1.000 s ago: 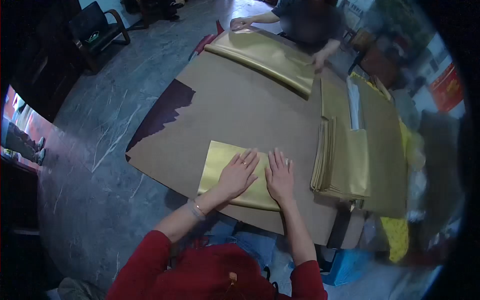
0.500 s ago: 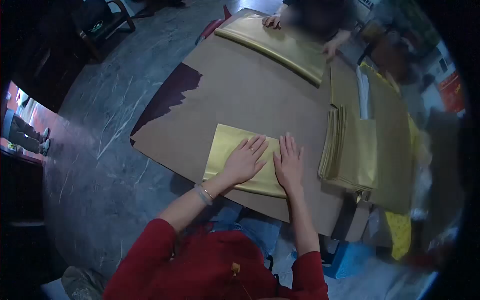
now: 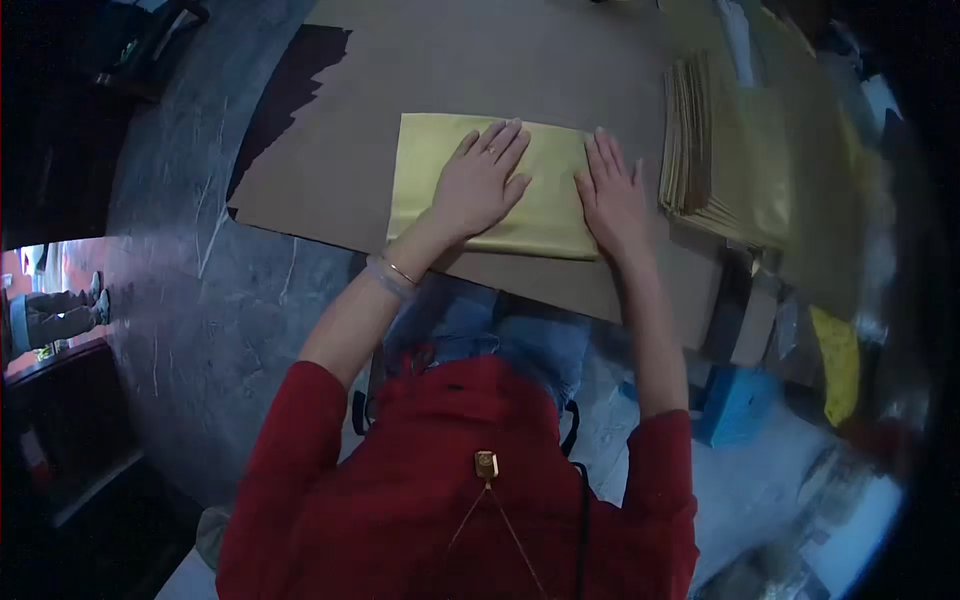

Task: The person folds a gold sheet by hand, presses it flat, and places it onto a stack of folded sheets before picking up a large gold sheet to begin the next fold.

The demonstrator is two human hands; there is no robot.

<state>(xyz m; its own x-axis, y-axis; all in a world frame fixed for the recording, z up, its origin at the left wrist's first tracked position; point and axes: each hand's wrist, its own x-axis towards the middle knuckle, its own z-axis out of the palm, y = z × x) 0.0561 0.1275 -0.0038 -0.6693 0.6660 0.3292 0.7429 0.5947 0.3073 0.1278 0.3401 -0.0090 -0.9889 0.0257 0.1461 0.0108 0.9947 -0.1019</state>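
A folded gold sheet, paper or foil-like, lies flat on the brown board-covered table in front of me. My left hand rests palm down on its middle, fingers stretched out and a little spread, with a ring on one finger and bracelets at the wrist. At the sheet's right edge lies my right hand, also flat, fingers extended and close together, partly over the edge. Neither hand grips anything. What lies under the palms is hidden.
To the right is a stack of folded gold-and-brown sheets, layered at the table's side. Yellow material hangs below it, near a blue box on the floor. A dark torn patch marks the table's left corner. Someone's legs show far left.
My view has tilted down, so the table sits higher and the co-worker at the far side is almost out of view. Both hands stay flat on the sheet, the right now slightly farther from the left.
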